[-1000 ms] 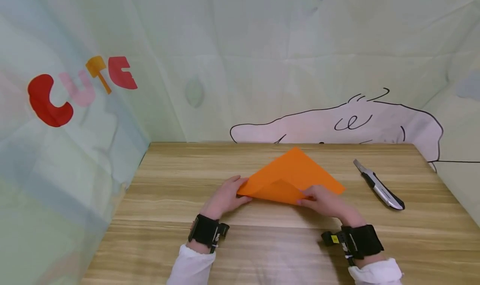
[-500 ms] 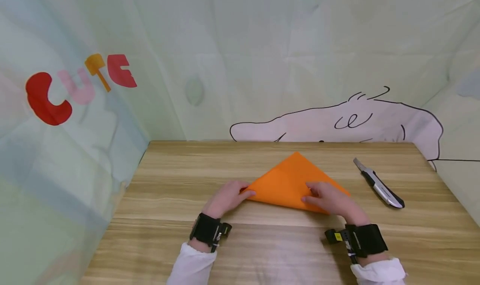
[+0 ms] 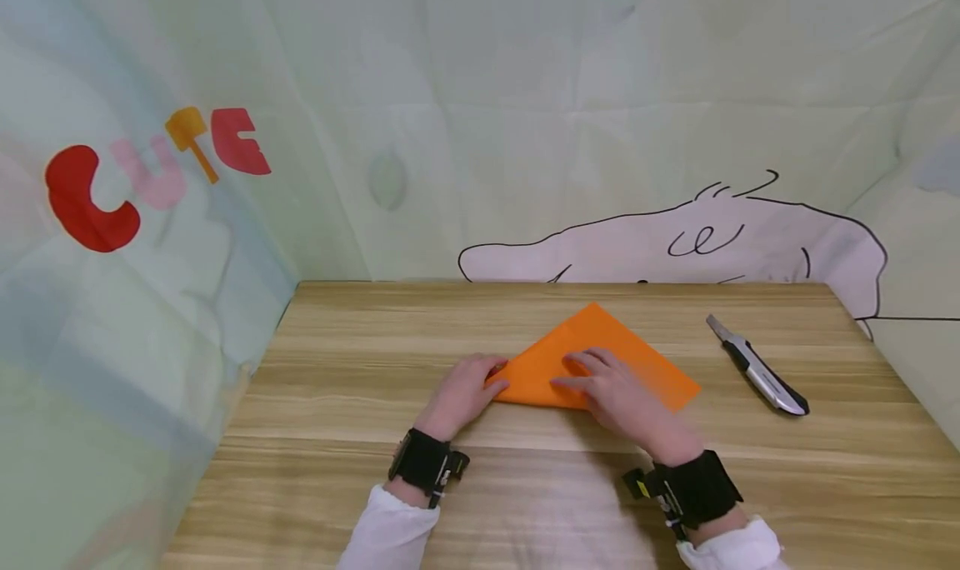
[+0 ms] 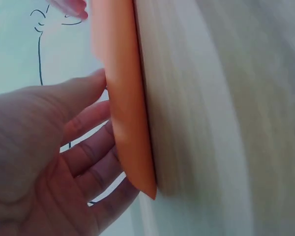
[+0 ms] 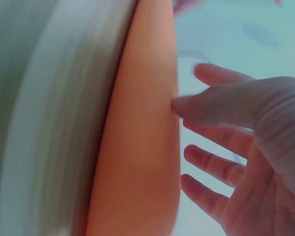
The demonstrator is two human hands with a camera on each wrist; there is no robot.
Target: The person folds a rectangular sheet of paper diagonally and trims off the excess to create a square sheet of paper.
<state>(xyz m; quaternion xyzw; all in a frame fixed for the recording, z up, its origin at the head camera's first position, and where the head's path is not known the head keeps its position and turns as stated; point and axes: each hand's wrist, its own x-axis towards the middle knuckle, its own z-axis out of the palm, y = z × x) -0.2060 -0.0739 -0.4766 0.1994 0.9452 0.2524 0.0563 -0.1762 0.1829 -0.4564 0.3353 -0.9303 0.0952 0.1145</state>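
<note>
A sheet of orange paper (image 3: pixel 622 345), folded over into a rough triangle, lies on the table with its peak pointing to the back. At its left corner my left hand (image 3: pixel 461 395) rests with thumb and fingertips on the paper; the left wrist view shows its fingers (image 4: pixel 96 152) loosely bent, not wrapped round it. My right hand (image 3: pixel 622 399) is spread over the near middle of the sheet. Its thumb (image 5: pixel 206 108) touches the top of the fold in the right wrist view, with the other fingers held apart. The right hand and forearm hide part of the near edge.
A utility knife (image 3: pixel 759 377) with a grey and black handle lies right of the paper, blade end toward the back. The wooden table (image 3: pixel 360 328) ends at a printed cloth (image 3: pixel 420 137) behind it and on the left.
The near flap of paper has been flattened along the front fold. My right hand has moved left across the sheet, after shifting slightly right earlier; my left hand stays at the left corner.
</note>
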